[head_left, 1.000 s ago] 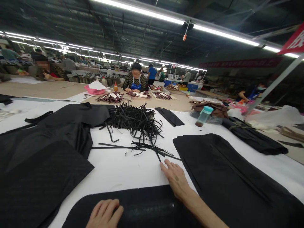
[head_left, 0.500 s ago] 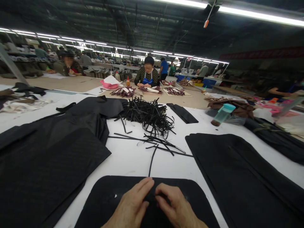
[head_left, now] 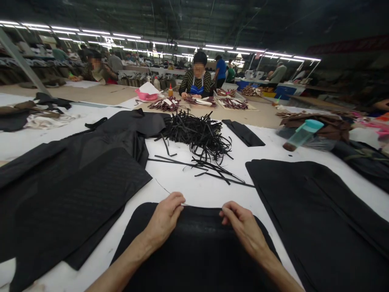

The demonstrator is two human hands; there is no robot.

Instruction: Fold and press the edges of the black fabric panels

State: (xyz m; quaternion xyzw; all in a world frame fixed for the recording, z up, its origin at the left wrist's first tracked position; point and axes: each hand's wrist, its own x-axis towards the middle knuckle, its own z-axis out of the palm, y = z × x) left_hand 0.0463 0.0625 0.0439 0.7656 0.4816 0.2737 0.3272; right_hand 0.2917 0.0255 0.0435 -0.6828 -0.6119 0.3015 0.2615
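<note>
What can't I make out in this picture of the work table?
Head view:
Black panel: near end cut off by the bottom edge.
Right hand: covers whatever it may be pinching.
Strip pile: upper layers hide lower ones.
Red banner: lettering too dark and blurred.

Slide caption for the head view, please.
Left hand and right hand pinching at the far edge of a black panel, black strips heaped beyond.

On the bench [head_left: 182,188], the left hand [head_left: 165,213] and right hand [head_left: 242,222] pinched a thin strip [head_left: 203,207] along the far edge of a black panel [head_left: 197,247], and tangled black strips [head_left: 197,134] lay toward the bench's far edge.
</note>
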